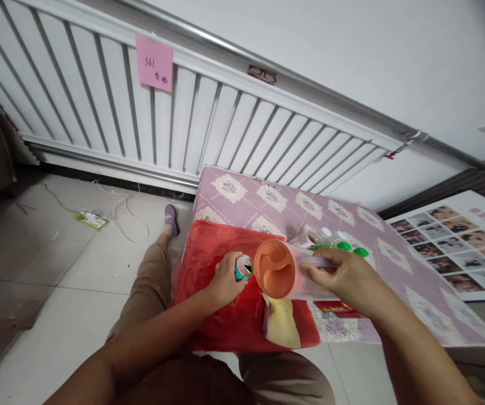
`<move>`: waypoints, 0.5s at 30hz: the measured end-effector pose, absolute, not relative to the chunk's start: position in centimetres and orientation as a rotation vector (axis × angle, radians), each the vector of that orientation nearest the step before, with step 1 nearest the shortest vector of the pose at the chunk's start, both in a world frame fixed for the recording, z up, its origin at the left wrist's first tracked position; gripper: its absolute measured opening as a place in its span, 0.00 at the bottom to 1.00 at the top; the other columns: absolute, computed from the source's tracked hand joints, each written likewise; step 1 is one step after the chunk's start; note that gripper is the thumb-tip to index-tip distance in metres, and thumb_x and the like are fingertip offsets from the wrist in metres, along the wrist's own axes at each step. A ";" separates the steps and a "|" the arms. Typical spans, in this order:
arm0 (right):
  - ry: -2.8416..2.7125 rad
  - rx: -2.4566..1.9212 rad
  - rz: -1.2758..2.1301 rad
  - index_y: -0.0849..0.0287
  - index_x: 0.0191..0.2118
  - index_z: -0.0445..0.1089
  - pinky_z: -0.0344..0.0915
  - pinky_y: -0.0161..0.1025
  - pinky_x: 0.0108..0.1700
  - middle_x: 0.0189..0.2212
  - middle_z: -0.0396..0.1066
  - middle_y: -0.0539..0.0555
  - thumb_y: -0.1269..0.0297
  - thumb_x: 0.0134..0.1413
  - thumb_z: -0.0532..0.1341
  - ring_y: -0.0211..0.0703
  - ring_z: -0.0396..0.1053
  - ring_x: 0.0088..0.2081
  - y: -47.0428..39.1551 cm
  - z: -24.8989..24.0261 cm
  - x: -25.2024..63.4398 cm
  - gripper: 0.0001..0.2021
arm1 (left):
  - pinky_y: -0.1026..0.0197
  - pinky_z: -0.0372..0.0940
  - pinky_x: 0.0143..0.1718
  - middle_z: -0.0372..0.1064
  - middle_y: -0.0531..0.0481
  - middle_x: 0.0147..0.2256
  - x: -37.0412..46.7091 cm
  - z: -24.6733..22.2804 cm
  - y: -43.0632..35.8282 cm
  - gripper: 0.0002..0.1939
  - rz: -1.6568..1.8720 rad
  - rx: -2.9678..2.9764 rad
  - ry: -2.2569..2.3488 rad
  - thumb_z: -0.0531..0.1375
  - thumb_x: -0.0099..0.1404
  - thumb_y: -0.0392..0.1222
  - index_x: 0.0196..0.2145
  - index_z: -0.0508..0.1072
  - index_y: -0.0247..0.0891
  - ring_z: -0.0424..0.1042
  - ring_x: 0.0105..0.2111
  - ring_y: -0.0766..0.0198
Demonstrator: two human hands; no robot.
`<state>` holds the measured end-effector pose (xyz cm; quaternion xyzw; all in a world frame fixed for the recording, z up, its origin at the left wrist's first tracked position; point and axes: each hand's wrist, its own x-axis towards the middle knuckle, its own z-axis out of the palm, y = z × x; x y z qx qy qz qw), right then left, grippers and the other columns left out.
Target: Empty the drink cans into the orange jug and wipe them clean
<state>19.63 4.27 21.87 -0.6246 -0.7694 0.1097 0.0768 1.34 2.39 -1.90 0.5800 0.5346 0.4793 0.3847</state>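
My left hand [227,283] is wrapped round a green drink can [243,268] whose silver top is opened. Close to the can's right side is a clear pitcher with an orange lid [274,269], tilted so the lid faces left. The fingers of my right hand [344,277] are closed on the pitcher's handle. Below both lies a red plastic sheet [209,242] on the table, with a folded yellow cloth [282,322] on it, under the pitcher.
Bottles with green caps [344,246] stand behind the pitcher on the patterned tablecloth [310,205]. A white radiator [225,124] runs behind the table. At right leans a photo board [457,247]. A green power strip [91,219] lies on the floor.
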 end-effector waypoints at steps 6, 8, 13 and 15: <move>-2.299 -1.889 0.346 0.56 0.23 0.66 0.54 0.37 0.24 0.18 0.63 0.48 0.50 0.46 0.59 0.39 0.60 0.22 4.4 21.6 19.9 0.14 | 0.44 0.59 0.61 0.65 0.43 0.57 1.4 -2.1 2.4 0.37 1.228 1.472 1.357 0.66 0.49 0.27 0.56 0.62 0.43 0.65 0.59 0.49; -2.305 -1.887 0.328 0.56 0.22 0.66 0.54 0.37 0.24 0.18 0.63 0.48 0.50 0.46 0.59 0.39 0.59 0.22 4.4 21.7 19.9 0.14 | 0.44 0.59 0.61 0.65 0.44 0.57 1.4 -2.2 2.4 0.37 1.230 1.469 1.354 0.66 0.49 0.27 0.56 0.62 0.43 0.65 0.59 0.49; -2.298 -1.882 0.336 0.56 0.21 0.65 0.54 0.36 0.23 0.17 0.61 0.47 0.50 0.44 0.59 0.38 0.58 0.21 4.3 21.8 19.6 0.14 | 0.44 0.60 0.61 0.65 0.44 0.56 1.4 -2.3 2.4 0.38 1.241 1.460 1.345 0.67 0.49 0.27 0.56 0.63 0.43 0.65 0.59 0.49; -2.286 -1.879 0.342 0.56 0.20 0.64 0.53 0.35 0.22 0.16 0.61 0.47 0.50 0.44 0.60 0.37 0.58 0.21 4.3 21.8 19.6 0.15 | 0.43 0.59 0.61 0.65 0.44 0.56 1.4 -2.3 2.4 0.38 1.246 1.456 1.343 0.67 0.48 0.27 0.56 0.63 0.43 0.65 0.58 0.49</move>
